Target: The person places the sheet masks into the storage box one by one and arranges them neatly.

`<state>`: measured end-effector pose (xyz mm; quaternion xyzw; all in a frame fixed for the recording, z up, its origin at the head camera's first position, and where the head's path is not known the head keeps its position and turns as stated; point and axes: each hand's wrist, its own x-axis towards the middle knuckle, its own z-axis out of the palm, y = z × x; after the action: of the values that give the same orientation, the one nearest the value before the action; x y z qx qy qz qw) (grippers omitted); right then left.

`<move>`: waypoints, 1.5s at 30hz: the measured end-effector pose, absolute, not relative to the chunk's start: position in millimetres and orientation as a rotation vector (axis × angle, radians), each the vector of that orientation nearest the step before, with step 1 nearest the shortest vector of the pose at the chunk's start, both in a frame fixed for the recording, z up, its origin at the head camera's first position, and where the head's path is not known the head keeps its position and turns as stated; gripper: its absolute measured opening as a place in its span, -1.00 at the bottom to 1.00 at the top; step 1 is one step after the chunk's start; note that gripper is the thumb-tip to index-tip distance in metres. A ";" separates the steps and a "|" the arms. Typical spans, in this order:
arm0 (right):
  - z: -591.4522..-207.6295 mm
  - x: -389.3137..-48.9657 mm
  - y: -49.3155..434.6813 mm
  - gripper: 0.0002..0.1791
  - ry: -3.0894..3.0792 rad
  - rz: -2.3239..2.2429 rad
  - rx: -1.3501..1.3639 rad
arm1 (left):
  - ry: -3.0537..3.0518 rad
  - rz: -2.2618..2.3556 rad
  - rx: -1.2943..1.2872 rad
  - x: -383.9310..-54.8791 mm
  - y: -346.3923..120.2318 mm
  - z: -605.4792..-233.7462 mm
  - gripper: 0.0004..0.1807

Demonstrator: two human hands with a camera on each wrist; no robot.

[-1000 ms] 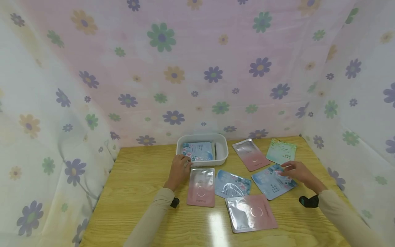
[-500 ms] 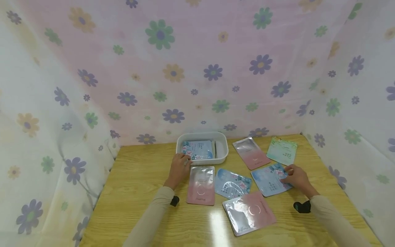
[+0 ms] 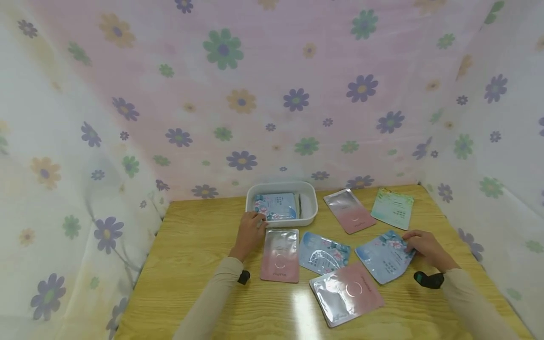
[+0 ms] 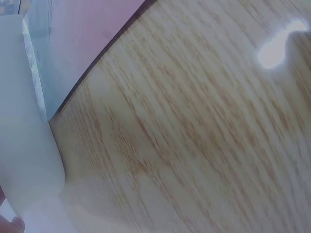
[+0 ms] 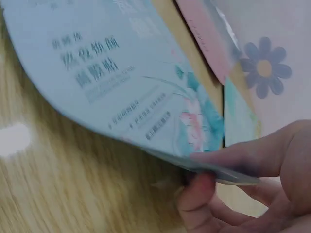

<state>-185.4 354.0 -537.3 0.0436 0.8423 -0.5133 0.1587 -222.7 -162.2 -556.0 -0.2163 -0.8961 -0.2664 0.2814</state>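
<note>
At a wooden surface screened by flowered cloth, the right hand pinches the corner of a blue floral sachet — thumb on top, fingers curled beneath — with that edge lifted clear of the wood, at about 4 o'clock from the white tray. The left hand rests at the tray's near rim with fingers bent against it; whether it actually grips the rim cannot be told. Inside the tray lies another blue sachet. Spread over the surface are a pink-and-silver sachet just beside the left hand, a blue one at centre, a large pink-and-silver sachet nearest the viewer, and, at 3 o'clock from the tray, a pink sachet and a green one.

The risk, as judged here — the slick foil is held only at one corner and could slip free, or its trailing edge could drag the overlapped pink-and-silver sachet askew.
</note>
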 end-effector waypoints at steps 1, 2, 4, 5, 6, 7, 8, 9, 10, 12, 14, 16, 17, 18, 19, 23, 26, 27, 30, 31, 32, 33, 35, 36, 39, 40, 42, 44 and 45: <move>-534.9 -185.1 356.6 -0.62 2.389 -1.469 0.104 | -2.405 -0.717 -0.573 -222.6 -161.9 -556.0 -0.89; -532.9 -184.8 358.8 -0.60 2.365 -1.475 0.096 | -2.408 -0.714 -0.568 -222.7 -161.8 -556.2 -0.89; -530.2 -184.6 364.0 -0.59 2.327 -1.466 0.063 | -2.411 -0.711 -0.561 -223.0 -162.1 -556.4 -0.89; -529.3 -184.3 366.4 -0.59 2.303 -1.460 0.044 | -2.413 -0.713 -0.560 -223.0 -162.5 -556.5 -0.89; -528.6 -184.1 368.0 -0.60 2.267 -1.473 0.072 | -2.415 -0.711 -0.558 -223.1 -163.0 -556.4 -0.89; -528.0 -184.1 370.0 -0.62 2.241 -1.470 0.073 | -2.413 -0.709 -0.556 -223.2 -163.7 -556.6 -0.88; -527.7 -184.0 371.5 -0.64 2.211 -1.482 0.090 | -2.411 -0.707 -0.554 -223.2 -164.4 -556.5 -0.88; -527.6 -184.0 373.0 -0.66 2.189 -1.487 0.100 | -2.408 -0.703 -0.549 -223.3 -165.3 -556.6 -0.88; -527.6 -184.0 373.9 -0.68 2.169 -1.498 0.119 | -2.406 -0.700 -0.545 -223.2 -166.1 -556.3 -0.87; -527.1 -183.1 375.9 -0.68 2.144 -1.503 0.111 | -2.399 -0.699 -0.533 -222.7 -167.2 -555.5 -0.87; -526.5 -181.8 377.8 -0.66 2.133 -1.509 0.101 | -2.390 -0.710 -0.529 -221.8 -167.7 -554.0 -0.87; -525.7 -180.0 379.8 -0.63 2.113 -1.532 0.103 | -2.386 -0.721 -0.527 -220.7 -167.3 -552.3 -0.86; -525.2 -178.9 380.9 -0.62 2.112 -1.540 0.103 | -2.386 -0.727 -0.527 -220.3 -166.9 -551.6 -0.87; -524.7 -178.0 382.3 -0.60 2.108 -1.555 0.115 | -2.386 -0.733 -0.528 -220.1 -166.4 -550.9 -0.86; -524.0 -176.8 383.3 -0.57 2.115 -1.563 0.117 | -2.385 -0.734 -0.530 -220.1 -165.8 -550.4 -0.87; -521.7 -173.2 385.5 -0.51 2.180 -1.592 0.095 | -2.395 -0.738 -0.525 -221.3 -163.9 -549.3 -0.87; -519.5 -172.2 384.6 -0.52 2.223 -1.614 0.085 | -2.406 -0.754 -0.514 -222.2 -163.5 -548.6 -0.88; -518.6 -171.9 384.1 -0.52 2.232 -1.618 0.087 | -2.410 -0.752 -0.511 -222.5 -163.5 -548.2 -0.89; -514.7 -170.3 381.8 -0.53 2.248 -1.634 0.096 | -2.419 -0.738 -0.514 -223.2 -163.8 -547.6 -0.89; -513.2 -169.5 380.6 -0.53 2.255 -1.639 0.093 | -2.418 -0.734 -0.519 -223.4 -163.9 -547.3 -0.89; -511.7 -169.0 379.3 -0.53 2.262 -1.645 0.101 | -2.417 -0.731 -0.524 -223.6 -164.0 -547.2 -0.89; -510.3 -168.6 377.8 -0.53 2.275 -1.644 0.107 | -2.414 -0.729 -0.529 -223.8 -164.1 -547.3 -0.89; -507.6 -167.6 374.1 -0.53 2.298 -1.643 0.101 | -2.412 -0.739 -0.535 -223.7 -164.1 -547.3 -0.89; -506.2 -167.2 372.2 -0.52 2.306 -1.647 0.099 | -2.413 -0.745 -0.536 -223.4 -164.1 -547.1 -0.89; -502.3 -165.9 366.6 -0.52 2.323 -1.670 0.074 | -2.420 -0.741 -0.532 -222.7 -163.6 -548.1 -0.89; -501.2 -165.5 364.9 -0.53 2.323 -1.687 0.061 | -2.424 -0.737 -0.530 -222.7 -163.3 -548.7 -0.89; -499.6 -164.4 361.8 -0.54 2.315 -1.730 0.023 | -2.429 -0.731 -0.530 -222.6 -162.5 -550.0 -0.89; -499.1 -163.3 358.4 -0.56 2.300 -1.775 -0.022 | -2.429 -0.726 -0.534 -222.3 -161.8 -551.1 -0.89; -499.1 -162.9 356.5 -0.56 2.285 -1.798 -0.044 | -2.429 -0.728 -0.534 -221.9 -161.4 -551.3 -0.89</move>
<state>-162.9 356.5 -499.1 -0.0149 0.7805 -0.6141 0.1165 -221.9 -161.4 -551.3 -0.1984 -0.9020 -0.2703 0.2718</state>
